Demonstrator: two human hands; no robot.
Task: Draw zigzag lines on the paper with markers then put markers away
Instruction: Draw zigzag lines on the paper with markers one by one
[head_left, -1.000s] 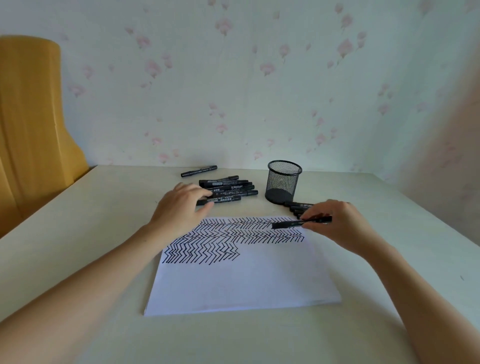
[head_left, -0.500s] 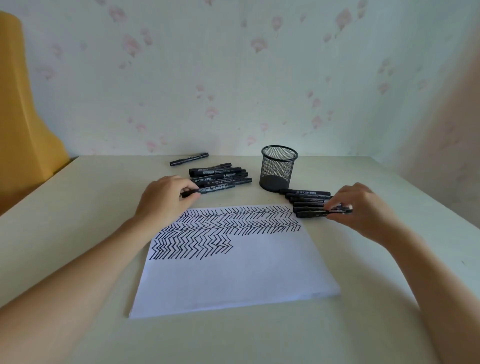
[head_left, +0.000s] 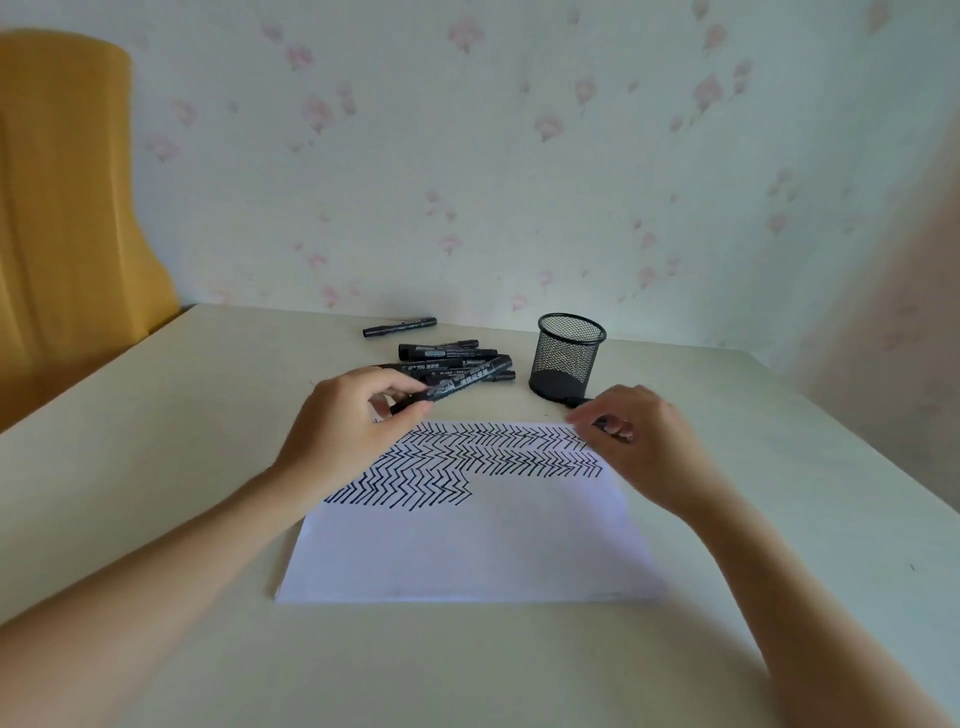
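cream table (head_left: 156, 441) | floral wallpaper (head_left: 467, 182) | left hand (head_left: 337, 431) fingers clamp marker (head_left: 452, 382) | right hand (head_left: 634, 441) fingers curled, grip unclear

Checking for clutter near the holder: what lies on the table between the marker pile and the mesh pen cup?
Nothing: in the head view, only bare table separates the marker pile from the mesh pen cup.

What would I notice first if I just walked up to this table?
The black zigzag lines filling the top part of the white paper in the middle of the table. Just behind it, the left hand holds a black marker, and a mesh cup stands to the right.
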